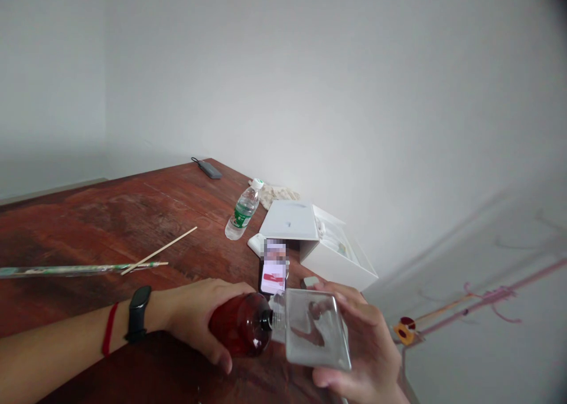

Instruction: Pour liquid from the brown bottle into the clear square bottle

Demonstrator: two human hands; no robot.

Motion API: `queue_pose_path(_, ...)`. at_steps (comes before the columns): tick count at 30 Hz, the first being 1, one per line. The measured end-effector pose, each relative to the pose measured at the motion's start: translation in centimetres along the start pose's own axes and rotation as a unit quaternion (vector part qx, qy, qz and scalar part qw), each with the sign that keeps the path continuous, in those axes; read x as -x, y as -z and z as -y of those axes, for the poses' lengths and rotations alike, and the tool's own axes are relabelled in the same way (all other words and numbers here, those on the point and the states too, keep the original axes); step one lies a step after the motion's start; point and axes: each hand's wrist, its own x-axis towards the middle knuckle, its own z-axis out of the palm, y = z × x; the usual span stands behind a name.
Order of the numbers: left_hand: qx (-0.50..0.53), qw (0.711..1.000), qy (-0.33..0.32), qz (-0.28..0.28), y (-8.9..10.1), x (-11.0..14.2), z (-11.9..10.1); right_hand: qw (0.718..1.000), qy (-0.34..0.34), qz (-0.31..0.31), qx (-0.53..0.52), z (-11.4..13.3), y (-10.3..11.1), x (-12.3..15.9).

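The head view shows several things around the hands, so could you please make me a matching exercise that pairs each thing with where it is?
Things:
1. dark red bottle
2. clear square bottle
3. water bottle with green label
4. black wristband

Places:
A. on the wooden table, beside the white box
B. gripped in the left hand
C. on the left wrist
D. held in the right hand

Right pairs: 1-B, 2-D, 3-A, 4-C.
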Motion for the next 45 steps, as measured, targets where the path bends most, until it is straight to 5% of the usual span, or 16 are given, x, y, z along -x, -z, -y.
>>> queue_pose_path(45, -0.015, 1.000, -0.006, 0.009, 0.3, 0.2, -0.5, 0.999, 0.046, -0.004, 0.018, 1.4, -0.5, -1.3)
